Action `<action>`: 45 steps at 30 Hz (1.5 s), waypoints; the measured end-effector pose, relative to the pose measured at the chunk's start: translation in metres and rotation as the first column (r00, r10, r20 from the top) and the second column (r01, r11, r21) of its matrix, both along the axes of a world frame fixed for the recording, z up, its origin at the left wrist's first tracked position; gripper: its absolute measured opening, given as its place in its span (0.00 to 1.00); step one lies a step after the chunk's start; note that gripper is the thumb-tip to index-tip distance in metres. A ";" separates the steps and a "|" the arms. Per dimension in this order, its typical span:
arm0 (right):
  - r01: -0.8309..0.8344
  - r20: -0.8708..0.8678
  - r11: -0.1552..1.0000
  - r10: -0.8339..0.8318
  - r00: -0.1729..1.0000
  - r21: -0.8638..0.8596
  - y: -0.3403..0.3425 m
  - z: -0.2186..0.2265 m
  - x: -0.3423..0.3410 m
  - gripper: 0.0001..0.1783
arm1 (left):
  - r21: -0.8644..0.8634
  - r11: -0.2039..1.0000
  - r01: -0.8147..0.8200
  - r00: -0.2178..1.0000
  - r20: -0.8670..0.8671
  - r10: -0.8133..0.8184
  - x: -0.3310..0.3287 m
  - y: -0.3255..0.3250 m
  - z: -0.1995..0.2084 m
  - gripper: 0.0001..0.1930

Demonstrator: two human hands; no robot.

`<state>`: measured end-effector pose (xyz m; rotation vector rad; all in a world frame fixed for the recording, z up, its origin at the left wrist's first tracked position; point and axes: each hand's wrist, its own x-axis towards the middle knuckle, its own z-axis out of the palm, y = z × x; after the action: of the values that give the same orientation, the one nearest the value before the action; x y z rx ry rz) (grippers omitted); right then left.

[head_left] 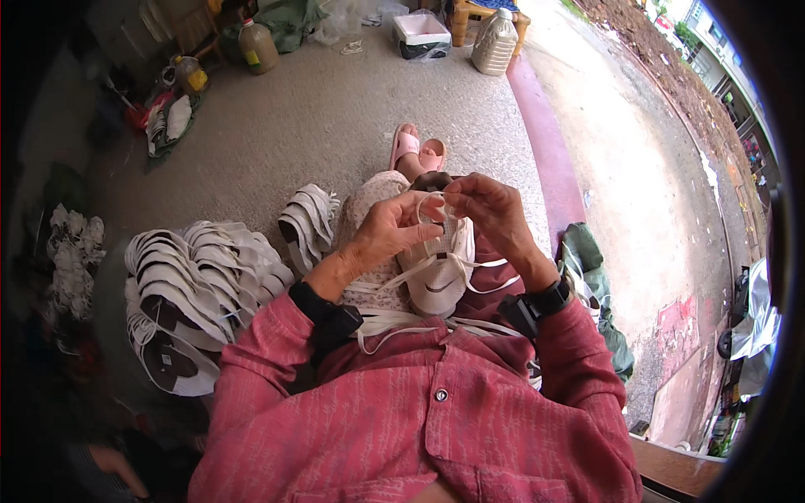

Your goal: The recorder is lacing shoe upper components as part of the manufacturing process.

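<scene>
A white shoe upper (pixel 433 295) lies on my lap, its toe end toward me and its dark opening (pixel 432 180) away from me. My left hand (pixel 392 226) is over its left side, thumb and forefinger closed on a white shoelace (pixel 418 211) that loops up between my hands. My right hand (pixel 493 211) pinches the same lace just above the shoe's far end, fingertips close to the left ones. Loose lace ends trail across the toe and to both sides. More white laces (pixel 390 320) lie across my lap nearer my body.
Stacked white shoe uppers (pixel 197 289) stand at my left, with a smaller stack (pixel 309 220) beside my knee. A green sack (pixel 587 251) is at my right. Farther off are a white bin (pixel 422 35), large plastic jugs (pixel 495 44) and a bundle of shoe parts (pixel 172 121).
</scene>
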<state>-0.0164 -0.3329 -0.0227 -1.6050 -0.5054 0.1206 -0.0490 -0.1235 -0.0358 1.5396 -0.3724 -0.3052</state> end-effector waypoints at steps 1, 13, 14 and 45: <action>0.014 0.009 1.000 -0.014 1.000 -0.005 0.001 0.003 -0.001 0.06 | 0.005 1.000 0.004 1.000 0.000 -0.004 -0.001 -0.001 0.007 0.22; -0.147 -0.138 0.972 0.174 0.975 0.186 0.013 0.000 0.001 0.05 | -0.029 0.976 -0.217 0.970 -0.121 0.212 -0.014 -0.008 0.002 0.13; -0.153 -0.117 0.963 0.182 0.976 0.220 0.016 -0.004 0.001 0.05 | -0.018 0.979 -0.202 0.973 -0.114 0.198 -0.015 -0.008 0.001 0.13; -0.005 0.155 0.204 0.759 0.632 -0.979 -0.026 0.068 -0.014 0.05 | 0.502 0.674 -0.542 0.733 0.675 0.087 -0.013 -0.037 -0.052 0.39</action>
<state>-0.0300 -0.3591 0.0457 -2.6646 -1.7273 0.3530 -0.0624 -0.1609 -0.0878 2.4046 -0.4912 0.4410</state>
